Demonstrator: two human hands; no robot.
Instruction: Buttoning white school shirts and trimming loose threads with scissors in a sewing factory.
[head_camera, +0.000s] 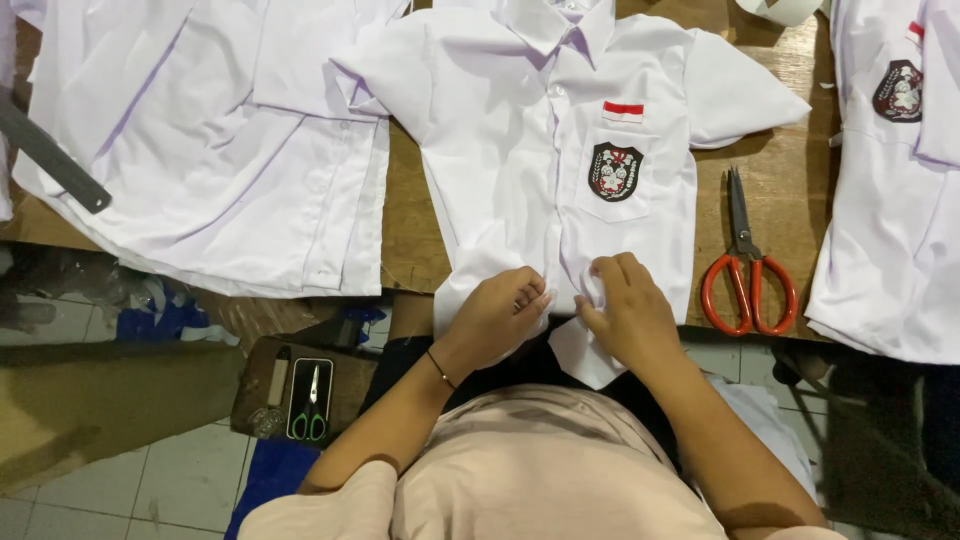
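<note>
Room: a work place with a pale tiled floor (170, 480) under the table; some blue cloth lies down there.
Surface: a brown wooden work table (410, 230), flat and hard, nearly covered by garments.
Other shirts: a white folded shirt (210, 150) lies on the left side of the table, and one more white shirt with a dark chest badge (890, 200) lies on the right side.
Main shirt: a white short-sleeved cotton school shirt with a dark badge on the chest pocket (560, 170) lies flat in the middle of the table, collar away from the person, and its hem hangs over the near edge.
Handling: I judge the shirt light, soft and limp. It will crease easily and slide a little on the wood, so the hem and the front placket are the good places to hold.
Scissors: red-handled metal scissors (747, 270) lie closed just right of the shirt.
Left hand (495, 315): fingers curled narrow, pinching the hem.
Right hand (630, 310): fingers bent close, gripping the hem fabric beside the left hand.
</note>
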